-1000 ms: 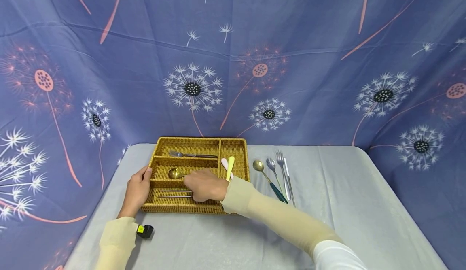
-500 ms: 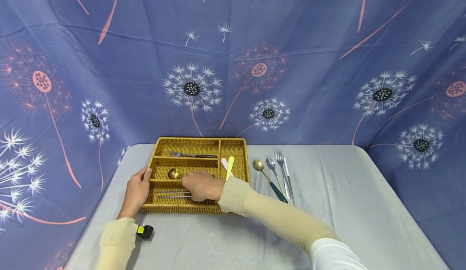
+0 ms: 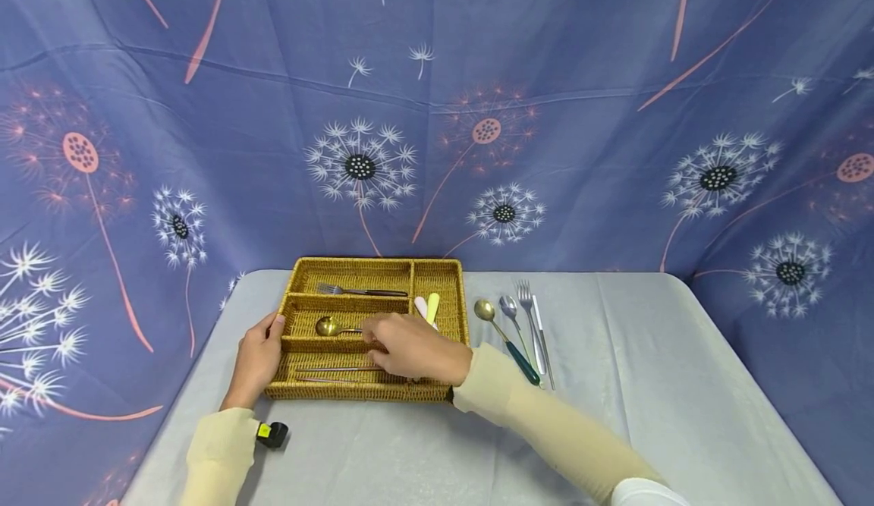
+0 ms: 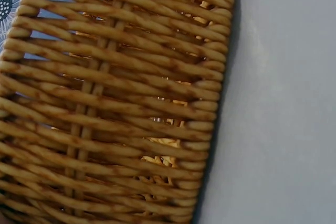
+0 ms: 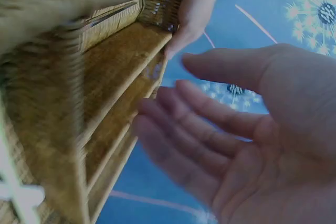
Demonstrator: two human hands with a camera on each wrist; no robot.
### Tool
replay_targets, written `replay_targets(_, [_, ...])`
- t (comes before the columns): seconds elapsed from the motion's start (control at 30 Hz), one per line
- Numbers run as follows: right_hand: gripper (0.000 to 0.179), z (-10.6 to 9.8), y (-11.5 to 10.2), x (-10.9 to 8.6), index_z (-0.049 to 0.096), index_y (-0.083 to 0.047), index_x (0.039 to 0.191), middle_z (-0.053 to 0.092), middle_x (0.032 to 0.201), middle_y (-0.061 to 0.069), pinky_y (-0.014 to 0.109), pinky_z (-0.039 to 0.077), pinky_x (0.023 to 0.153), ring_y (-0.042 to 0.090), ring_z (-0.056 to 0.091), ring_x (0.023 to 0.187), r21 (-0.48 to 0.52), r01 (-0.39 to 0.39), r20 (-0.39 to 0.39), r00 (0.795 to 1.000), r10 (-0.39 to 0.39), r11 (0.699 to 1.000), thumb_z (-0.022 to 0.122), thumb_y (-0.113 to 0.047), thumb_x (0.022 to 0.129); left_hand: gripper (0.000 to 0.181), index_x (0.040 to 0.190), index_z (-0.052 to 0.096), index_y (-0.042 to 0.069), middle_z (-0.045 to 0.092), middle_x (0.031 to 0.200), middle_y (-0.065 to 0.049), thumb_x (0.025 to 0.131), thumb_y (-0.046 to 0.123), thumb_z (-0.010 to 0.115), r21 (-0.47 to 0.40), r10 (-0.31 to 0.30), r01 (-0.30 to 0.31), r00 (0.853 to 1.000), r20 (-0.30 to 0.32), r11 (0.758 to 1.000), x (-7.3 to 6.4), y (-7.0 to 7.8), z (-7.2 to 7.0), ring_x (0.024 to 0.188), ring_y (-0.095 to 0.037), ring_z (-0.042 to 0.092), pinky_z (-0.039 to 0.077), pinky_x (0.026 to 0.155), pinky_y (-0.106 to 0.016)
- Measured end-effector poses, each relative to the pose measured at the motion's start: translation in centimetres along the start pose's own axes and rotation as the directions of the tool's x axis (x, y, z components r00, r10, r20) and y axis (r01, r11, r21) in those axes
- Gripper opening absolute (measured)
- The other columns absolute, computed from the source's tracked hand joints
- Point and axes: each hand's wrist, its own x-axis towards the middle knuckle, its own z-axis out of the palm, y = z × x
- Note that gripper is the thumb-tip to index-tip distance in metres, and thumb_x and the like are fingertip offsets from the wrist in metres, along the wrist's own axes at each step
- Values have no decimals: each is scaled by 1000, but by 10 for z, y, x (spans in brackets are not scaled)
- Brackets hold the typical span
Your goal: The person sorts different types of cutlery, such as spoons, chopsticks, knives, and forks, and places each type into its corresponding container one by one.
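My left hand (image 3: pixel 258 356) grips the left end of a woven cutlery tray (image 3: pixel 341 394), thumb at the rim. The left wrist view is mostly filled by the tray's woven wall (image 4: pixel 121 103). Over the tray's front and middle compartments hovers my right hand (image 3: pixel 413 348); in the right wrist view its fingers (image 5: pixel 194 129) are spread apart and loosely bent, holding nothing. Two thin metal chopsticks (image 3: pixel 334 369) lie in the front compartment, their right ends hidden by that hand. A gold spoon (image 3: pixel 328 327) is in the middle compartment, its handle partly covered.
A dark-handled fork (image 3: pixel 362 291) lies in the back compartment. Yellow (image 3: pixel 433 307) and pink handles (image 3: pixel 420 306) stick up in the right compartment. Right of the tray on the grey cloth lie a green-handled gold spoon (image 3: pixel 485 310), a silver spoon (image 3: pixel 508 307), a fork (image 3: pixel 525 297) and a knife (image 3: pixel 537 312).
My right hand has let go of the chopsticks, opened and shifted right. The chopsticks now rest slightly apart in the front compartment. My left hand stays on the tray.
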Motion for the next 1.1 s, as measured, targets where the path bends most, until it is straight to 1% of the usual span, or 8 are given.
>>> replay_targets(0.1, [14,-2,9,-20,73,-11,114,69,102,-6,19,48,60,2,55,72,58,4,-60,998,0,998,76,-18,102,66,168,31,2,34,169,-28,118,45,28,1,-4,4,1000,7,1000,0,-1,0,157,-50,27,24,129,-65])
replay_targets(0.23, [13,-4,21,-48,72,-11,113,66,94,-7,19,50,60,5,59,74,130,-18,-142,989,37,991,76,-17,101,67,168,30,3,33,169,-28,118,46,28,-1,-8,8,1000,15,1000,0,-1,0,157,-51,27,24,129,-66])
replay_targets(0.3, [12,-4,28,-62,72,-11,110,64,90,-7,20,50,60,8,60,74,149,-27,-198,979,57,988,77,-15,100,67,168,31,2,34,169,-29,118,47,28,1,-3,3,1000,13,1000,1,-2,0,157,-51,27,25,129,-66])
replay_targets(0.4, [9,-3,39,-81,69,-12,103,61,85,-6,21,47,58,11,57,72,174,-50,-273,957,97,983,77,-12,98,68,168,31,2,34,168,-29,118,48,27,4,3,-3,1000,11,1000,2,-2,0,157,-51,27,25,129,-66])
replay_targets(0.5, [14,0,50,-99,65,-14,97,58,81,-6,21,46,56,8,53,69,215,-82,-313,938,148,973,79,-12,96,69,168,30,2,33,169,-29,118,49,27,3,0,0,1000,16,1000,2,-2,0,157,-51,27,25,129,-66])
replay_targets(0.67, [19,7,71,-125,65,-16,94,56,77,-10,20,48,57,4,52,67,279,-136,-344,910,231,951,84,-13,93,70,169,30,2,33,169,-29,117,49,26,-3,-4,4,1000,16,1000,2,-2,0,157,-51,27,25,129,-66])
replay_targets(0.8, [21,14,84,-142,65,-17,91,54,74,-13,21,49,58,3,53,66,294,-177,-374,883,283,939,84,-10,93,70,168,31,2,34,168,-29,117,50,27,-4,4,-4,1000,11,1000,3,-2,-1,157,-50,27,25,129,-65])
replay_targets(1.1, [21,25,107,-179,64,-16,89,53,72,-13,21,45,56,0,50,63,321,-296,-339,851,401,900,82,-8,95,69,168,31,1,34,168,-29,118,48,27,-2,-3,3,1000,16,1000,2,-1,0,157,-51,27,25,129,-66])
